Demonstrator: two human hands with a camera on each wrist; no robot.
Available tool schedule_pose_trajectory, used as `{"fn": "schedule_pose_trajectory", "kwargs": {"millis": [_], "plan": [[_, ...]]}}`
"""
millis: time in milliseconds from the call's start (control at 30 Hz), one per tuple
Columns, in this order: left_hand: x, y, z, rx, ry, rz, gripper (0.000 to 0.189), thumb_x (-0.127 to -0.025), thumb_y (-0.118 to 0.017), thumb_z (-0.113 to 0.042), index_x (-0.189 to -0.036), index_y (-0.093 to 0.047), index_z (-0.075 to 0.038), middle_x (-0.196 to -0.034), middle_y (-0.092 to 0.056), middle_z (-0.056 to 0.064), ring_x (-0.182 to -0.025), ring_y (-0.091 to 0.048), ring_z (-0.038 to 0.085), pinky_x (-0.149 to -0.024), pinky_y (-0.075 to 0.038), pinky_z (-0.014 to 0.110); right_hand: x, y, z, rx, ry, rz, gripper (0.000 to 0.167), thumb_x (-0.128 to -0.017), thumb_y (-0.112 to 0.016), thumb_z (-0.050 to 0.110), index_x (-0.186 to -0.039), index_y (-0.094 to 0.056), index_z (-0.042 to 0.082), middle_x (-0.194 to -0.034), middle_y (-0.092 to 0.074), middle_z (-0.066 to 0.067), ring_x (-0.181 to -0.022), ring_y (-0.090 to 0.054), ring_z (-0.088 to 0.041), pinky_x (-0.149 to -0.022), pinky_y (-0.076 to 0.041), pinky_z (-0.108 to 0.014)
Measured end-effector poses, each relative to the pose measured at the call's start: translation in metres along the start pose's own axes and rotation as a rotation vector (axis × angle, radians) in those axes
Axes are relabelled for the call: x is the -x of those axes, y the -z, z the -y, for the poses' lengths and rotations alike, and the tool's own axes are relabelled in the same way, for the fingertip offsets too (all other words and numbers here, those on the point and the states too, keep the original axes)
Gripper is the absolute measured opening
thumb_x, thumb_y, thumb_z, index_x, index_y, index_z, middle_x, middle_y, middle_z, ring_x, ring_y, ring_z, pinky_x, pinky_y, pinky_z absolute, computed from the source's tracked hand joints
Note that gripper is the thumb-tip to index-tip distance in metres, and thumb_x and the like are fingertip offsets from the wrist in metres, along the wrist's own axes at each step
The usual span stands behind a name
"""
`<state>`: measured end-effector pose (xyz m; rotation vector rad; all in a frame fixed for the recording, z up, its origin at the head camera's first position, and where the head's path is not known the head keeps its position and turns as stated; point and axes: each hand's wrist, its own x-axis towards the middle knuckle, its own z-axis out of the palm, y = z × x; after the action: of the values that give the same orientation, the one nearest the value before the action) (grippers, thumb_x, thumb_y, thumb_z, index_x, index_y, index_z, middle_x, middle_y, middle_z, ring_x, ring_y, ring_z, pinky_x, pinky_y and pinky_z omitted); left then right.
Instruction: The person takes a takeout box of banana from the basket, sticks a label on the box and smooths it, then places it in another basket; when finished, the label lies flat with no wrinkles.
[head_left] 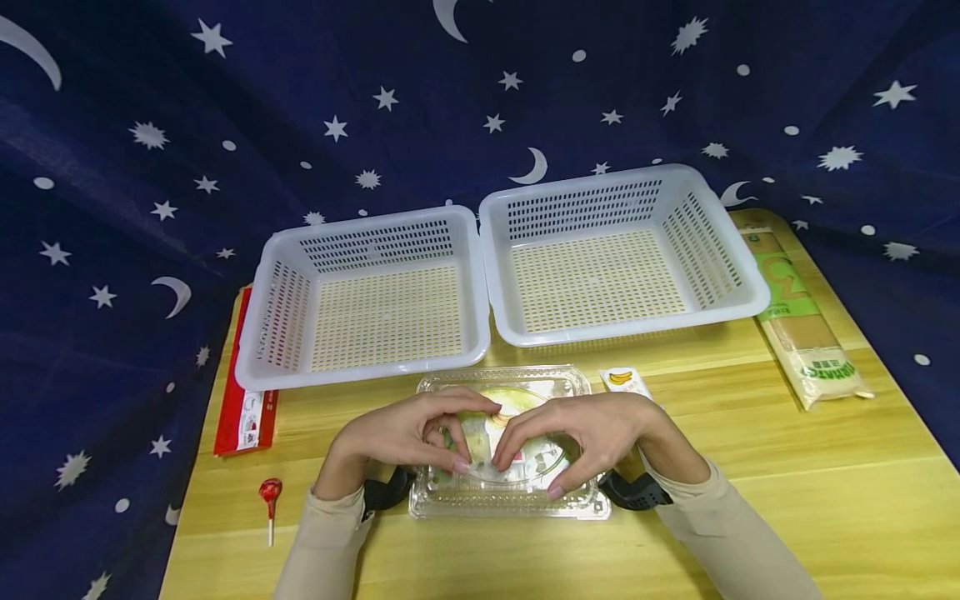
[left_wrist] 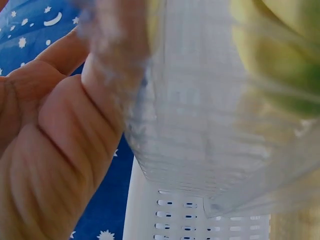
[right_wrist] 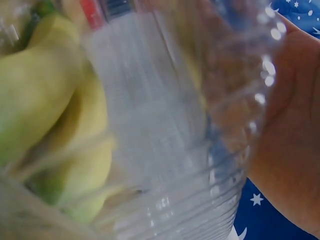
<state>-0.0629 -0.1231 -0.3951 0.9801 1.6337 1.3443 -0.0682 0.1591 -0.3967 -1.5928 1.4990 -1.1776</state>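
My left hand (head_left: 408, 429) and right hand (head_left: 592, 425) arch half spread over the box (head_left: 527, 465), gripping nothing; it's probably light, slippery, flimsy, best held by its rim (head_left: 510, 507)

A 3-like figure (head_left: 786, 280) on the green band (head_left: 783, 308) of the packet (head_left: 806, 343)

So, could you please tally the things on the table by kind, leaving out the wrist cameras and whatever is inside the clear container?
White baskets: 2
Clear plastic container: 1
Lollipop: 1
Red packet: 1
Green-and-tan packet: 1
White banana-printed item, partly hidden: 1
Total: 7
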Motion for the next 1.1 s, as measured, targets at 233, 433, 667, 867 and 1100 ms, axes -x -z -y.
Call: {"fn": "schedule_pose_trajectory", "kwargs": {"millis": [233,433,667,867,1100], "plan": [[0.0,0.0,0.0,0.019,-0.015,0.007,0.067,-0.091,-0.068,-0.007,-0.147,-0.034,0.004,-0.154,-0.027,0.021,-0.089,-0.07,0.014,-0.062,-0.059,0.047,0.0,0.0,0.001,-0.001,-0.004,0.002,0.052,-0.088,-0.069,0.013,-0.136,-0.05,0.003,-0.135,-0.057,-0.011,-0.129,-0.052,-0.015,-0.111,-0.042,-0.034],[0.0,0.0,0.0,0.034,-0.008,0.012,0.068,-0.091,-0.068,-0.007,-0.149,-0.032,0.003,-0.156,-0.024,0.021,-0.089,-0.07,0.015,-0.063,-0.059,0.047,0.0,0.0,0.001,0.004,-0.005,-0.001,0.052,-0.089,-0.069,0.014,-0.136,-0.05,0.003,-0.135,-0.057,-0.011,-0.129,-0.052,-0.015,-0.11,-0.043,-0.033],[0.001,0.0,0.0,0.022,-0.018,0.006,0.07,-0.09,-0.069,-0.005,-0.149,-0.033,0.003,-0.155,-0.025,0.021,-0.09,-0.07,0.014,-0.064,-0.06,0.047,0.0,-0.001,0.002,0.003,-0.016,-0.001,0.053,-0.089,-0.069,0.014,-0.137,-0.049,0.004,-0.136,-0.056,-0.01,-0.129,-0.051,-0.015,-0.11,-0.043,-0.033],[0.003,-0.001,-0.004,0.01,-0.01,-0.006,0.07,-0.089,-0.07,-0.004,-0.148,-0.033,0.003,-0.155,-0.026,0.021,-0.092,-0.07,0.022,-0.067,-0.061,0.044,0.0,-0.002,0.004,0.021,-0.012,0.0,0.054,-0.089,-0.069,0.014,-0.138,-0.048,0.004,-0.137,-0.055,-0.01,-0.129,-0.051,-0.015,-0.11,-0.043,-0.033],[0.015,0.005,-0.009,-0.139,-0.031,-0.113,0.067,-0.089,-0.071,-0.011,-0.147,-0.039,-0.001,-0.132,-0.053,0.02,-0.099,-0.065,0.031,-0.082,-0.059,0.033,0.0,0.0,0.009,0.043,0.054,-0.03,0.055,-0.089,-0.068,0.008,-0.139,-0.046,0.0,-0.137,-0.055,-0.014,-0.127,-0.054,-0.021,-0.108,-0.044,-0.034]]}}
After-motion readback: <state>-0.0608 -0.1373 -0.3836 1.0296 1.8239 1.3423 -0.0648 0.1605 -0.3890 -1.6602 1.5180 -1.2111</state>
